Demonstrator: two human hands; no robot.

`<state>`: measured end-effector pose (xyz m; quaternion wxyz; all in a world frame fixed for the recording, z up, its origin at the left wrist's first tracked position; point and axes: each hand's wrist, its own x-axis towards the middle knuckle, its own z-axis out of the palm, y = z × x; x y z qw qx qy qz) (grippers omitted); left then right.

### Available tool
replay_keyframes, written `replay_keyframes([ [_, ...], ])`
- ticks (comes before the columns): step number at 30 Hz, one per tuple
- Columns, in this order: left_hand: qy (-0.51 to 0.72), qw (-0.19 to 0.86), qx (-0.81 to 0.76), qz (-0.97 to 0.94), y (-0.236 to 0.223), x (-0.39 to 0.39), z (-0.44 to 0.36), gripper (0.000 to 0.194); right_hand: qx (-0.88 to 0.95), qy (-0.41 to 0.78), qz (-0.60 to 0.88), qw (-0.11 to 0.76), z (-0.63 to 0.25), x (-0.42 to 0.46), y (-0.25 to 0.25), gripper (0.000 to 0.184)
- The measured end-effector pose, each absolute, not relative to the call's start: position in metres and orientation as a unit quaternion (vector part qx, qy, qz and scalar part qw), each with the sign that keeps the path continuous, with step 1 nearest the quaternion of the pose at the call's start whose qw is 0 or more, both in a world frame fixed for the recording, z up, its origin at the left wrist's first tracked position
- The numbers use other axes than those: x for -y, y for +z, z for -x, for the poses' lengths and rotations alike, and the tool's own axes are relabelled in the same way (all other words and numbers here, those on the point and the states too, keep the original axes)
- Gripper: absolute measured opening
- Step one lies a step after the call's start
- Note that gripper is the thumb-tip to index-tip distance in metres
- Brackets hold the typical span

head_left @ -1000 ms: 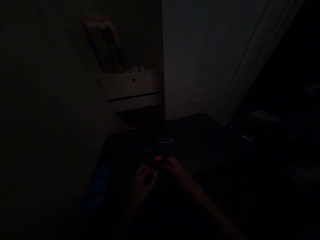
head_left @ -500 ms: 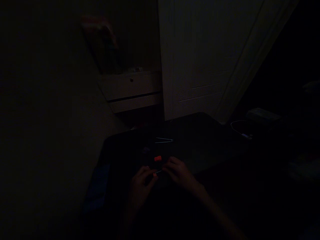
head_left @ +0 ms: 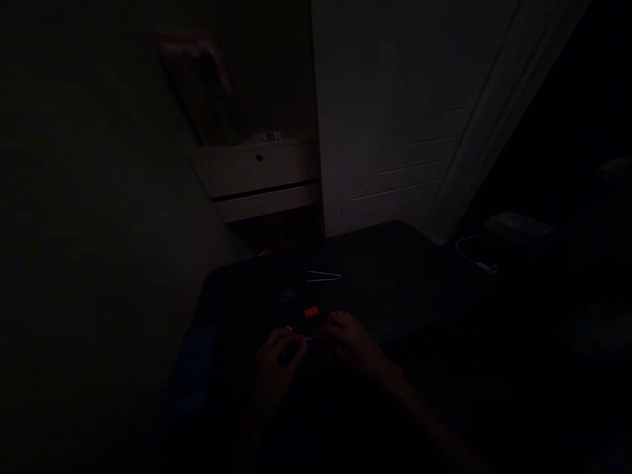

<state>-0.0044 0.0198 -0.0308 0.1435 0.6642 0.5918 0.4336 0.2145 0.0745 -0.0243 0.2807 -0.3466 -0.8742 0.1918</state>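
Observation:
The scene is very dark. My left hand (head_left: 277, 359) is closed in a pinch around a small orange piece, now almost hidden by the fingers. A thin pale rod (head_left: 310, 338) bridges the gap between my hands, its near end at the left fingertips. Its other end is pinched in my right hand (head_left: 347, 336), which is also closed. Just beyond the fingers, a bright orange block (head_left: 311, 312) lies on the dark table (head_left: 385, 283). A bit of orange (head_left: 289, 328) shows behind my left fingers.
A thin metal V-shaped tool (head_left: 324, 276), perhaps tweezers, lies farther back, with a dim purplish lump (head_left: 288, 297) nearby. At the left edge is a blue object (head_left: 195, 365). Drawers (head_left: 266, 171) and a pale door panel (head_left: 385, 131) stand behind; a white cable (head_left: 461, 247) is right.
The orange piece at my left fingertips was plain to see before and is now mostly covered. My hands have shifted only slightly, the picture is darker.

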Motion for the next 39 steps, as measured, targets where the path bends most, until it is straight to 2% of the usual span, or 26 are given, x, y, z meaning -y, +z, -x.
replay_keyframes([
  [4,0.438,0.127,-0.588,-0.668,-0.029,-0.018,0.003,0.012,0.904,0.173,0.315,0.233,-0.216,-0.072,-0.017,0.031],
  [9,0.437,0.113,-0.598,-0.662,-0.028,-0.016,0.003,0.01,0.899,0.199,0.295,0.255,-0.219,-0.075,-0.02,0.041],
  [13,0.43,0.125,-0.602,-0.661,-0.03,-0.016,0.006,0.01,0.887,0.218,0.295,0.279,-0.219,-0.076,-0.027,0.037],
  [22,0.428,0.149,-0.601,-0.658,-0.03,-0.017,0.01,0.011,0.897,0.193,0.298,0.262,-0.216,-0.077,-0.026,0.043],
  [28,0.427,0.161,-0.599,-0.658,-0.033,-0.018,0.011,0.011,0.905,0.17,0.307,0.238,-0.217,-0.076,-0.026,0.04],
  [34,0.435,0.163,-0.598,-0.653,-0.031,-0.018,0.008,0.01,0.914,0.109,0.317,0.231,-0.215,-0.07,-0.029,0.05],
  [39,0.429,0.167,-0.603,-0.652,-0.026,-0.018,0.006,0.011,0.908,0.124,0.332,0.222,-0.213,-0.07,-0.025,0.045],
])
